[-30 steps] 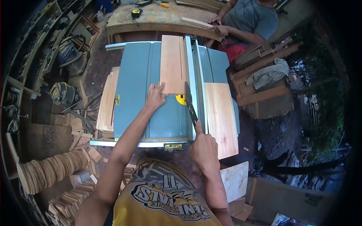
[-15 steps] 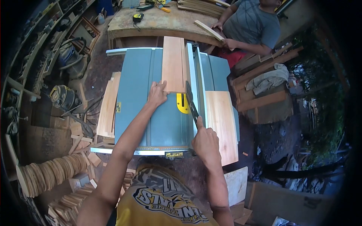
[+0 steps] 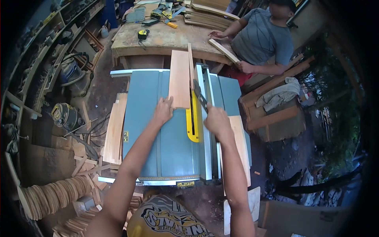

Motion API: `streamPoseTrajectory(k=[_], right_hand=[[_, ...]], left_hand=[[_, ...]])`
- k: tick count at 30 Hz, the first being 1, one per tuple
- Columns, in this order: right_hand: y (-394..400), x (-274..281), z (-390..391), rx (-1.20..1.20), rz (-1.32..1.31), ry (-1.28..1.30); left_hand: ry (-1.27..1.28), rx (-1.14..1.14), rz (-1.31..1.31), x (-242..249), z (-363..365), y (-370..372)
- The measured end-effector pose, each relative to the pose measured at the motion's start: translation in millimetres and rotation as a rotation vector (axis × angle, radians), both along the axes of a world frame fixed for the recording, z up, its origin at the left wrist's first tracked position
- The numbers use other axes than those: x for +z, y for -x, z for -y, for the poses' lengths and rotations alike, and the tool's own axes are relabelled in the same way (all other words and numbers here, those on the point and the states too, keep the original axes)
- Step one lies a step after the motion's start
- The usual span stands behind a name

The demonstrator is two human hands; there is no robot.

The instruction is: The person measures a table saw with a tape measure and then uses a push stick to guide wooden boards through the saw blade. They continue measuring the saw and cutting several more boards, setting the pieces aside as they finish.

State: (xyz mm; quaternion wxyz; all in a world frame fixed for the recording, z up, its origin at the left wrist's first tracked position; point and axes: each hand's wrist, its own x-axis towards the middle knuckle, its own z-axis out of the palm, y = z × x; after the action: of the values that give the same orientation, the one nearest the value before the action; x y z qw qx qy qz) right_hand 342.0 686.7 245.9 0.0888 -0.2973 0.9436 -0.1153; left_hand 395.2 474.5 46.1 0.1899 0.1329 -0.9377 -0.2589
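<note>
A reddish wooden board (image 3: 179, 81) lies flat on the blue-grey top of a table saw (image 3: 144, 130). My left hand (image 3: 163, 110) is at its near left corner, fingers bent against the side and near end. In my right hand (image 3: 217, 119) is a black push stick (image 3: 200, 95), its far tip at a narrow wood strip (image 3: 190, 59). A gap separates that strip from the board. The yellow insert (image 3: 190, 128) with the blade slot shows just nearer than the board. Right of it runs the metal fence (image 3: 204, 130).
Wooden boards lie on the saw's right side (image 3: 239, 138) and at its left (image 3: 114, 136). Beyond stands a workbench (image 3: 169, 37) with a tape measure (image 3: 143, 34) and tools. A co-worker (image 3: 262, 37) holds a wood piece there. Shop vacuums (image 3: 65, 114) and wood discs (image 3: 59, 195) are left.
Both hands have moved forward over the saw, pushing the board farther from me. More of the yellow insert shows, and a thin strip now stands apart from the board. The view has shifted.
</note>
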Motion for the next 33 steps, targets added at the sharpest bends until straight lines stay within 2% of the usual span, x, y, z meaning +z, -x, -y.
streamPoseTrajectory(k=[3, 5, 7, 8, 13, 16, 18, 22, 23, 26, 28, 33], right_hand=[[81, -17, 50, 0.035, -0.051, 0.019], [127, -9, 84, -0.037, 0.139, 0.034], [178, -28, 106, 0.034, -0.014, 0.023], [168, 3, 115, -0.070, 0.143, -0.029], [151, 62, 113, 0.052, 0.032, -0.032], [97, 100, 85, 0.139, 0.033, 0.048], [62, 90, 53, 0.302, -0.269, 0.172], [-72, 96, -23, 0.334, -0.131, 0.147], [-101, 94, -41, 0.316, -0.015, 0.148], [-169, 79, -92, 0.345, 0.224, 0.183], [-202, 62, -127, 0.346, 0.330, 0.195], [-270, 20, -209, 0.234, 0.418, 0.469]], left_hand=[[0.049, -0.028, -0.035, -5, 8, -11], [0.081, -0.047, -0.142, -21, 18, -24], [0.075, -0.054, -0.083, -19, 27, -47], [0.070, -0.053, -0.051, -18, 32, -63], [0.067, -0.056, -0.008, 2, 20, -172], [0.052, 0.011, 0.035, 6, -17, -252], [0.002, 0.091, 0.037, 13, -48, -305], [-0.050, 0.245, 0.059, 24, -96, -367], [-0.044, 0.270, 0.052, 12, -104, -373], [-0.070, 0.408, 0.120, 44, -132, -350], [-0.016, 0.450, 0.196, 40, -138, -338], [0.024, 0.494, 0.136, 24, -148, -313]])
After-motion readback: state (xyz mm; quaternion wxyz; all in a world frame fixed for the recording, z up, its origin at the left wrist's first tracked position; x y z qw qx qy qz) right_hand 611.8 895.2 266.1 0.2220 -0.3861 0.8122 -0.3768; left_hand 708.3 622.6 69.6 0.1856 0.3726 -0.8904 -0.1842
